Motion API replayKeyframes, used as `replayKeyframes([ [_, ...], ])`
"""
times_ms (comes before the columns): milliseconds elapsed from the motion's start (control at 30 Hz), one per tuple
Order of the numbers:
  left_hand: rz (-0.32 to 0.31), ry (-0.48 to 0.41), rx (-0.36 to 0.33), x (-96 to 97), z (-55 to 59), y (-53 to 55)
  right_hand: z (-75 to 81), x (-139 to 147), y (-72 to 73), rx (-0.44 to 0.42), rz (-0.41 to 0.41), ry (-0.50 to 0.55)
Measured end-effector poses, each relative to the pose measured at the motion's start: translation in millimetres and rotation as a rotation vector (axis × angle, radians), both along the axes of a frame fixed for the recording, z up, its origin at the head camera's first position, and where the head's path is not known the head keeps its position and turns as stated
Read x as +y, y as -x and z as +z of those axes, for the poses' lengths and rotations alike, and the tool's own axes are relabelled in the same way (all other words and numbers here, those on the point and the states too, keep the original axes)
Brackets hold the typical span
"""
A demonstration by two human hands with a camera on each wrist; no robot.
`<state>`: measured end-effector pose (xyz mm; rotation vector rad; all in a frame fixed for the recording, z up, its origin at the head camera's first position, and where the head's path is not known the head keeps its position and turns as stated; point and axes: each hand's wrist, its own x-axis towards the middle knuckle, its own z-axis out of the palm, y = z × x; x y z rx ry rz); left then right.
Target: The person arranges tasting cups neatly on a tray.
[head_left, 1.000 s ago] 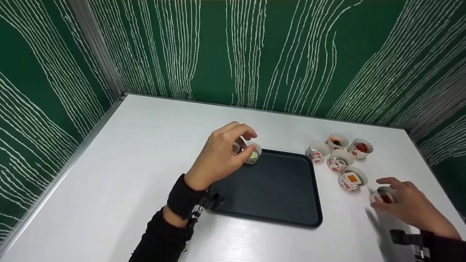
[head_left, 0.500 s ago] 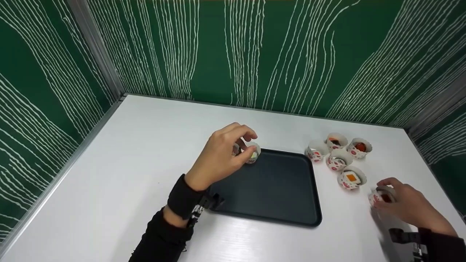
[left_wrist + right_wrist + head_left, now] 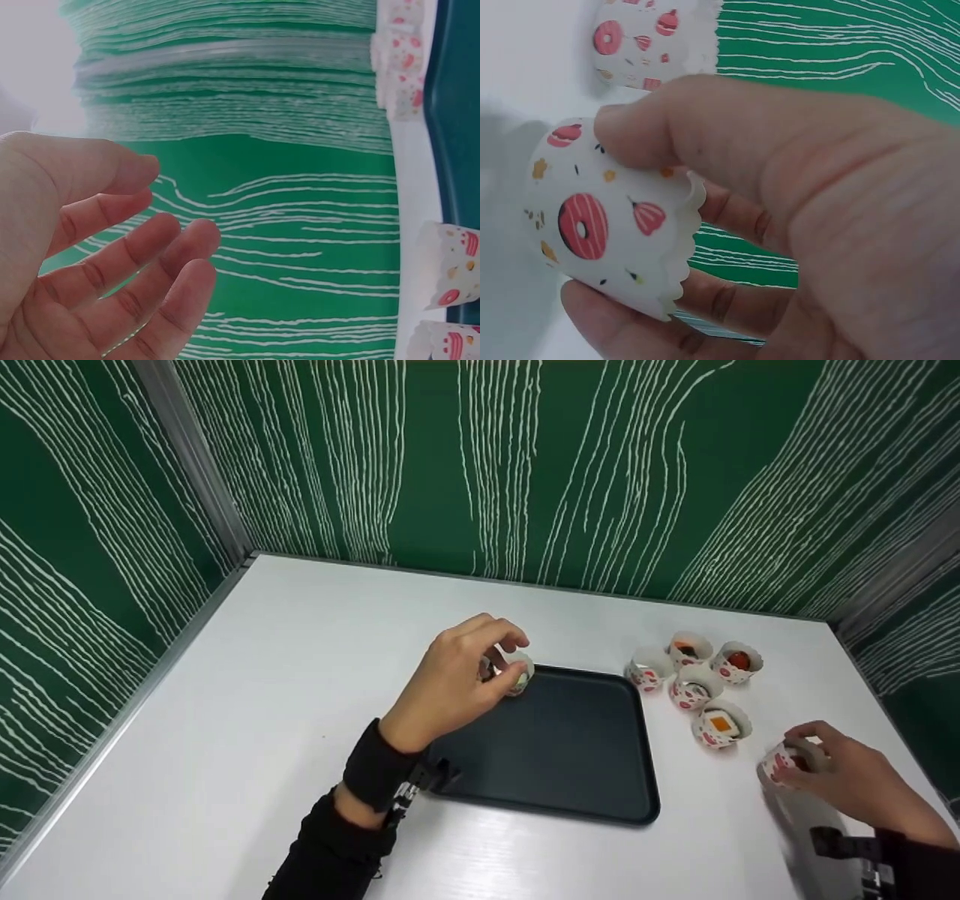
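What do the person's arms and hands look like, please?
The left hand and right hand are bare, with black fabric sleeves along the arms. A wide black band circles the left wrist; a small black device with silvery parts sits at each wrist.

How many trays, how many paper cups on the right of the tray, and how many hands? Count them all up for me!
Dark tray: 1
Paper cups right of it: 6 (5 grouped cups, 1 held cup)
Hands: 2 (left hand, right hand)
Total: 9
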<state>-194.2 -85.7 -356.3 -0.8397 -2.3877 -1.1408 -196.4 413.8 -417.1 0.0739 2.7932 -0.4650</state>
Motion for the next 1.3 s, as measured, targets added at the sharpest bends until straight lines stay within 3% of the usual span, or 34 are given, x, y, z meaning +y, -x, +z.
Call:
replayKeyframes([
  [300,-0.024,-0.001,-0.013,3.0,-1.9,-0.3,11.0,-0.3,-9.5,0.082,-0.032,-0.006],
  [533,-0.044,0.008,-0.031,5.4,-4.0,0.6,15.8,-1.8,-14.3,0.205,0.002,-0.031],
  [800,-0.083,0.066,-0.042,9.4,-9.7,-0.3,24.5,-11.2,-18.6,0.26,0.015,-0.014],
  [1300,-0.075,0.099,-0.047,11.9,-11.6,0.6,44.5,-56.6,-5.1,0.336,0.122,0.112],
])
